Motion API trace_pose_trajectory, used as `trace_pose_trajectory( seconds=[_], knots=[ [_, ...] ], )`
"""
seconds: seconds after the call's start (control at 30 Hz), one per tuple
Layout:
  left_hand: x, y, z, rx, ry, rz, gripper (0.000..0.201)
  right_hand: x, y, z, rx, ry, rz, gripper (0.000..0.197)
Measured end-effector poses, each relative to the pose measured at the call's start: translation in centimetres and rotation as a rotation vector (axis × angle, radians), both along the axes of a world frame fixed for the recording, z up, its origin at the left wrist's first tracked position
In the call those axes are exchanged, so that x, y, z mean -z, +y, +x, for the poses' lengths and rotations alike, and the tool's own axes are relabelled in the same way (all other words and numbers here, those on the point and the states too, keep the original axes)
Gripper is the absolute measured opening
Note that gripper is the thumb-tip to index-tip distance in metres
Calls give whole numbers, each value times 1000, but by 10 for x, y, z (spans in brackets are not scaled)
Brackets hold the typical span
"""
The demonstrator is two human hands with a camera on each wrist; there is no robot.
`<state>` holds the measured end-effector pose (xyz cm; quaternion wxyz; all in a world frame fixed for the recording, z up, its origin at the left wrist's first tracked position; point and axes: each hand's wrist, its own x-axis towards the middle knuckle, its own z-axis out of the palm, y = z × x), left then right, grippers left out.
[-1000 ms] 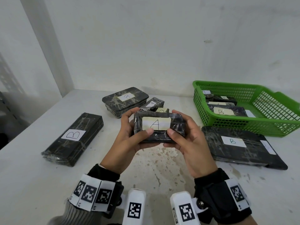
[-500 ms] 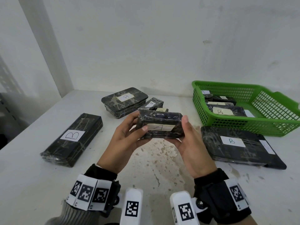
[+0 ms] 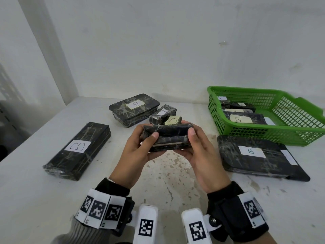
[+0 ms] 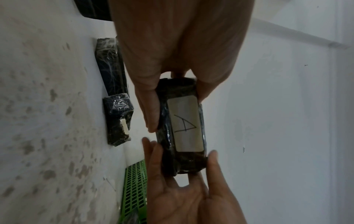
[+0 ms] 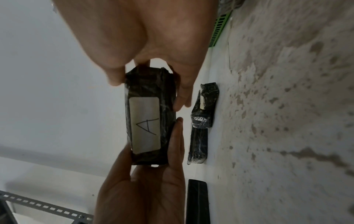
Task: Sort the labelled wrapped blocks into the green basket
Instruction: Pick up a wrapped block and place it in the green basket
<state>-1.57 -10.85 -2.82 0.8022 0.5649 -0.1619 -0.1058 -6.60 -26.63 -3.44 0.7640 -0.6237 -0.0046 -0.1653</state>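
A black wrapped block is held above the table centre by both hands. My left hand grips its left end and my right hand grips its right end, thumbs on top. Its white label marked A faces down toward my wrists, plain in the left wrist view and the right wrist view. The green basket stands at the right rear with several labelled blocks inside.
On the table lie a long B block at the left, a flat B block in front of the basket, a labelled box at the back, and two small blocks behind my hands. A wall runs close behind.
Both hands have rolled the held block so that its A label turned from facing up to facing down toward my wrists. The hands stayed in about the same place.
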Motion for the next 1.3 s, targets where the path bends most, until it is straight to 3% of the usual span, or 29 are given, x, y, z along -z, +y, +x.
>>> trace_pose_trajectory(
  seconds=[0.23, 0.37, 0.57, 0.8, 0.97, 1.07, 1.23, 1.3],
  knots=[
    [0, 1, 0, -25, -49, 10, 26, 2, -1, 1, 30, -21, 19, 34],
    [0, 2, 1, -39, -70, 15, 25, 0, 0, -1, 25, -2, 19, 46],
    [-1, -2, -5, 49, -54, 8, 26, 0, -2, 0, 175, -20, 48, 43],
    [2, -1, -3, -36, -134, 104, 20, -1, 0, -2, 118, 15, 35, 51],
    [1, -4, -7, 42, -94, 68, 21, 1, -2, -1, 228, -21, 11, 32],
    [1, -5, -7, -2, -66, 66, 22, 3, -2, 0, 214, 3, -3, 27],
    [0, -5, -7, -35, -86, 105, 22, 2, 3, -1, 160, 43, -3, 54],
    [-1, -5, -7, -43, -88, 111, 23, 3, 5, -1, 184, 23, -7, 54]
  ],
)
